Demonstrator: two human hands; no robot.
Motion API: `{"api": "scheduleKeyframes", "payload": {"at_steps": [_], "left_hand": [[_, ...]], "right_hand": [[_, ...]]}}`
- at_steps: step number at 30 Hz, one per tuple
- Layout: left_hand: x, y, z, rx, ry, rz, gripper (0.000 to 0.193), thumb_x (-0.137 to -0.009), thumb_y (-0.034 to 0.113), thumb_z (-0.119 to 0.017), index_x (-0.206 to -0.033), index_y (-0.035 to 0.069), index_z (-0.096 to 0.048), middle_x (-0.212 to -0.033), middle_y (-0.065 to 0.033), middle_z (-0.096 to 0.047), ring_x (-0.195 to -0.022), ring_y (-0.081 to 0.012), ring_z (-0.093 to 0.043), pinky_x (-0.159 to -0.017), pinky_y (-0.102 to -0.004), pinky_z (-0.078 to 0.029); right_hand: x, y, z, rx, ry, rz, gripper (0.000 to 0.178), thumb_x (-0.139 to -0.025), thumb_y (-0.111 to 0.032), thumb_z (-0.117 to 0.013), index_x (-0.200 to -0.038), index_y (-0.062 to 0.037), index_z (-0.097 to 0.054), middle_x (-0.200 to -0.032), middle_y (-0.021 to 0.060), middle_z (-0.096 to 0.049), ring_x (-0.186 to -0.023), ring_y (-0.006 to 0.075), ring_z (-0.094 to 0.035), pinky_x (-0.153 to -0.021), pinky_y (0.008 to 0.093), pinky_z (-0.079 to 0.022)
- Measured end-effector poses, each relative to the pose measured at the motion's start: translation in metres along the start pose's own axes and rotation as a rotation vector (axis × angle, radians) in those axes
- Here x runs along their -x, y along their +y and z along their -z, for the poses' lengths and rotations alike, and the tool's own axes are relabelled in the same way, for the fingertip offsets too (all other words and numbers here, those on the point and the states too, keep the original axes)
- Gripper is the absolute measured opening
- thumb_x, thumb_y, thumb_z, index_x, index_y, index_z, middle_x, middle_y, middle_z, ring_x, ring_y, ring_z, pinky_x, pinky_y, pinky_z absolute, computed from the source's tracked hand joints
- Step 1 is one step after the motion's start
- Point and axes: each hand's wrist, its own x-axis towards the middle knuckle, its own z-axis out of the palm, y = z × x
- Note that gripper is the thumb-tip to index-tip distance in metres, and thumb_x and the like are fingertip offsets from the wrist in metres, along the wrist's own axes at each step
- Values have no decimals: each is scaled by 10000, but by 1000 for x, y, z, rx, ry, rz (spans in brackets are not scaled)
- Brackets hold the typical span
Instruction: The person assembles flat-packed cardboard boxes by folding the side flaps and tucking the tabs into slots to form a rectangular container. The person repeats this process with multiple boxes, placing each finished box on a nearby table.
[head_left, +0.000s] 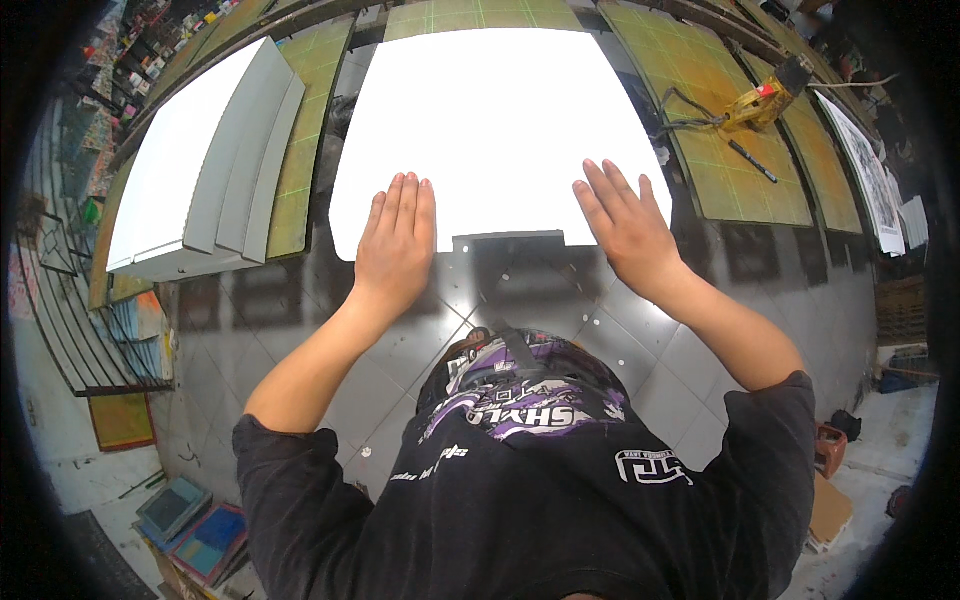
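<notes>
A large white sheet [490, 130] with rounded near corners and a notch in its near edge lies across the work surface in front of me. My left hand [396, 240] rests flat on its near left part, fingers straight and close together, pointing away from me. On the near right part lies my right hand [628, 222], palm down with the fingers slightly spread. Neither hand grips anything. The sheet's surface is so bright that no detail on it can be made out.
To the left stands a thick stack of white sheets [200, 150] on a green gridded board [318, 140]. Another gridded board [690, 90] at the right carries a yellow power tool [762, 102] with a cable and a black marker [752, 160]. A printed sheet [862, 165] lies farther right.
</notes>
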Motion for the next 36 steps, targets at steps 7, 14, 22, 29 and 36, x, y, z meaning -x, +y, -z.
{"api": "scheduleKeyframes", "payload": {"at_steps": [7, 14, 22, 29, 36], "left_hand": [[-30, -19, -12, -114, 460, 108, 364, -796, 40, -453, -1153, 33, -523, -1105, -110, -581, -1068, -259, -544, -955, -407, -334], [-30, -29, 6, 102, 268, 42, 746, -642, 560, -681, -1202, 93, -522, -1202, -118, -518, -1135, -253, -483, -987, -410, -236], [-2, -82, -5, 544, 206, 294, 958, -421, 512, -857, -1200, 61, -531, -1256, -235, -496, -1213, -356, -453, -961, -449, -399], [-7, -64, -31, 540, 418, 422, 816, -441, 380, -891, -1126, 72, -572, -1249, -243, -504, -1130, -351, -531, -913, -410, -453], [1, -58, -55, 471, 505, 425, 717, -503, 232, -879, -1134, 99, -566, -1259, -233, -496, -1097, -349, -551, -884, -394, -473]], "right_hand": [[-31, 18, -3, 89, 528, -98, 342, -796, -125, -492, -1130, -71, -540, -1130, 91, -575, -1010, 225, -572, -835, 396, -383], [-17, 19, -24, 25, 509, -260, 477, -622, -156, -660, -1082, -111, -539, -1141, 54, -550, -1065, 212, -532, -882, 441, -347], [-9, 38, 8, -592, 260, -473, 829, -510, -310, -832, -1238, -106, -491, -1431, 161, -292, -1306, 362, -302, -1031, 462, -314], [-1, 55, -26, -624, 438, -519, 554, -570, -236, -834, -1050, -47, -633, -1224, 176, -546, -1121, 307, -542, -935, 382, -440], [2, 42, -61, -551, 648, -536, 476, -583, -161, -829, -1007, -47, -645, -1178, 131, -591, -1056, 282, -590, -876, 349, -486]]}}
